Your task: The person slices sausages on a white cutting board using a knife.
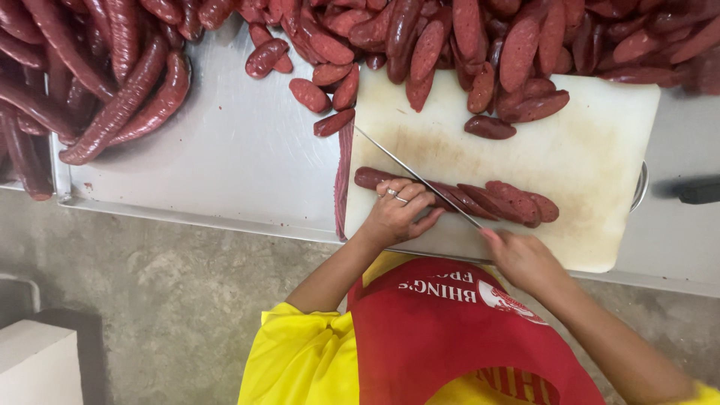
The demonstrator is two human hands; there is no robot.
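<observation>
Your red apron point(450, 337) and yellow sleeves point(300, 360) fill the bottom of the view, nearest the camera, with both arms reaching up to a white cutting board point(600, 157). Your left hand point(397, 214) presses down on a row of dark red sausage point(457, 199) lying lengthwise across the board, fingers point(409, 196) curled over its left part; there are rings on two of those fingers. Your right hand point(521, 259) is closed around the handle of a long thin knife point(416, 176), though the handle itself is hidden in your grip. The blade slants up and to the left from that hand, crossing over the sausage just beside your left fingertips, its tip reaching past the board's left edge. To the right of the blade the sausage lies in slanted slices that lean on one another.

Along the board's far edge, cut sausage pieces point(517, 105) spill from a big heap point(480, 37) that runs across the top of the view. A pile of long uncut sausages point(112, 90) lies at the upper left on the steel table point(225, 150). A dark object point(697, 189), blurred, rests on the table at the far right. Below the table you see the grey concrete floor point(172, 300).
</observation>
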